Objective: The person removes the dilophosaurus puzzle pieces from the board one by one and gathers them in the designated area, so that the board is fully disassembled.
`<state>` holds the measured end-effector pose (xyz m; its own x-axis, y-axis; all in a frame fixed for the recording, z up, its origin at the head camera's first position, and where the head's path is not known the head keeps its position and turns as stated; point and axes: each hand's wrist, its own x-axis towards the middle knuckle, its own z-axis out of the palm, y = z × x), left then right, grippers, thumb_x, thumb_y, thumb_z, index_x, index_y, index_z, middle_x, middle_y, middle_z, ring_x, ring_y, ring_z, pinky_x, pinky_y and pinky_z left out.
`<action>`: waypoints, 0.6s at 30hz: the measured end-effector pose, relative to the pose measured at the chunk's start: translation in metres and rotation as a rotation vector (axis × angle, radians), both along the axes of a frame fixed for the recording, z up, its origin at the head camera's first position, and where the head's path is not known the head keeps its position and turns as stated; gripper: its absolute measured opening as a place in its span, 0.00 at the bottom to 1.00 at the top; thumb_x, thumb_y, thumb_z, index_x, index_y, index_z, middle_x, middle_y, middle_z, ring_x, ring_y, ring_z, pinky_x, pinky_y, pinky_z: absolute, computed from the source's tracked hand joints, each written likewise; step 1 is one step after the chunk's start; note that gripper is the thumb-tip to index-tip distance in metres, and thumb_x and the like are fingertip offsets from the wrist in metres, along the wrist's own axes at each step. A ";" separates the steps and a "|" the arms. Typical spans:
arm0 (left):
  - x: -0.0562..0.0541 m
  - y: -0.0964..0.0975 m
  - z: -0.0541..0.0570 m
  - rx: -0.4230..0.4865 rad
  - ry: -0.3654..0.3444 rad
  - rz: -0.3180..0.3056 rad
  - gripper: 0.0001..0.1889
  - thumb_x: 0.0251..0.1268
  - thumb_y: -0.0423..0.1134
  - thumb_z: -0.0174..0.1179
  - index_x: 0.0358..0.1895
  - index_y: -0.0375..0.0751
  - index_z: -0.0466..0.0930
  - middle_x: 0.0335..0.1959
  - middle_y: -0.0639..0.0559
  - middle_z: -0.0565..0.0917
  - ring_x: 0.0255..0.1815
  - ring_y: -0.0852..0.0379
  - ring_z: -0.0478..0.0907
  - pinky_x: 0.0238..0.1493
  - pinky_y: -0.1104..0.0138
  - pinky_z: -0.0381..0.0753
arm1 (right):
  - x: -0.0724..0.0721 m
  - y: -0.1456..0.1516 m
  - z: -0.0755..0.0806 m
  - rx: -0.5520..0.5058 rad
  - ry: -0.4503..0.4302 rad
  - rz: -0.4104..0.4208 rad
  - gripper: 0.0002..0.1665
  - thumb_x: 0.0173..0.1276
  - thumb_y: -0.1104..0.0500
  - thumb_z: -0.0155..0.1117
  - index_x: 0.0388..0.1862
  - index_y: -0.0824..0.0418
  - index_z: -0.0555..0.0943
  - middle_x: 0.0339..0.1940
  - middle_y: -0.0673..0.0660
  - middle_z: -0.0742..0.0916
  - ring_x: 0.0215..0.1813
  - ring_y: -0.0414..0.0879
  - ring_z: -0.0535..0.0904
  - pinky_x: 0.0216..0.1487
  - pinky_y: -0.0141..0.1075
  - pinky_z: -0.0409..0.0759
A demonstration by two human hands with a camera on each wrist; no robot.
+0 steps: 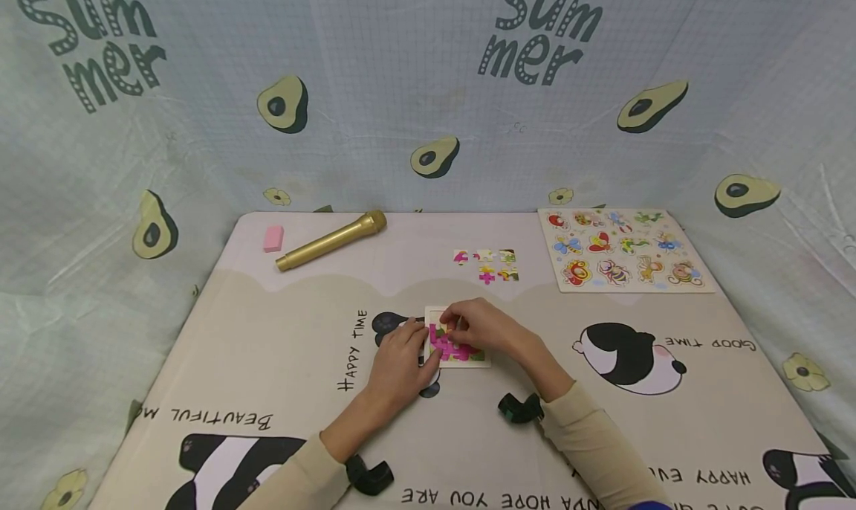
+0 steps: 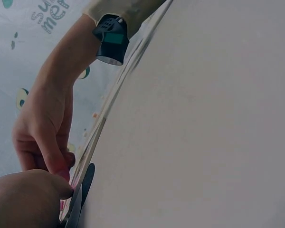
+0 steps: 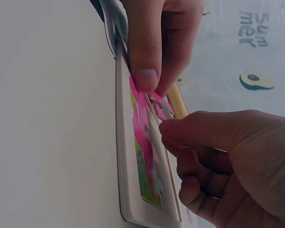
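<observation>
A small jigsaw puzzle tray [image 1: 433, 311] with a pale rim lies at mid-table. Pink and green puzzle pieces [image 1: 458, 351] fill its lower and left part; bare backing shows in the right wrist view. My left hand [image 1: 399, 357] rests at the tray's left side, fingers extended along the edge, thumb pressing near its lower left corner. From the right, my right hand [image 1: 483, 325] reaches over the tray. Its thumb and index finger pinch a puzzle piece [image 3: 162, 107], tilted over the inset and mostly hidden by the fingers.
Several loose puzzle pieces [image 1: 507, 256] lie beyond the tray. A gold microphone [image 1: 332, 240] and a pink block [image 1: 273, 239] are at the back left. An insect picture board [image 1: 628, 283] sits at the back right. Patterned cloth [image 1: 374, 108] hangs behind the table.
</observation>
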<state>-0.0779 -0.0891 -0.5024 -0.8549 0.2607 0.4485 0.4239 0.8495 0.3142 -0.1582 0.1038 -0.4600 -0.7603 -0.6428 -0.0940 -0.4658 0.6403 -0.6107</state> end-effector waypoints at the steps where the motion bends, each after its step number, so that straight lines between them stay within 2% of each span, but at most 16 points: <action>1: 0.000 0.000 0.000 -0.001 0.000 0.000 0.22 0.62 0.48 0.67 0.51 0.32 0.85 0.54 0.41 0.85 0.63 0.43 0.81 0.63 0.51 0.79 | -0.001 0.001 0.000 -0.004 -0.002 -0.003 0.15 0.66 0.60 0.70 0.51 0.61 0.84 0.36 0.49 0.86 0.38 0.39 0.78 0.42 0.27 0.80; 9: 0.000 0.000 0.001 -0.001 0.002 -0.004 0.22 0.62 0.48 0.67 0.50 0.33 0.85 0.54 0.42 0.85 0.63 0.43 0.80 0.62 0.51 0.79 | -0.008 0.009 0.004 -0.035 0.001 -0.070 0.16 0.67 0.60 0.69 0.53 0.62 0.84 0.40 0.52 0.87 0.38 0.40 0.77 0.42 0.29 0.80; 18: 0.001 0.000 0.001 -0.006 0.012 -0.004 0.22 0.63 0.48 0.67 0.50 0.33 0.85 0.53 0.42 0.85 0.63 0.43 0.81 0.62 0.51 0.80 | -0.023 0.020 -0.005 -0.094 0.055 -0.109 0.14 0.68 0.62 0.67 0.52 0.64 0.84 0.43 0.56 0.88 0.42 0.42 0.81 0.46 0.35 0.82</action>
<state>-0.0772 -0.0888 -0.5015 -0.8484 0.2667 0.4572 0.4311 0.8494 0.3044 -0.1816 0.1236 -0.4650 -0.8282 -0.5605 0.0063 -0.4312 0.6298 -0.6461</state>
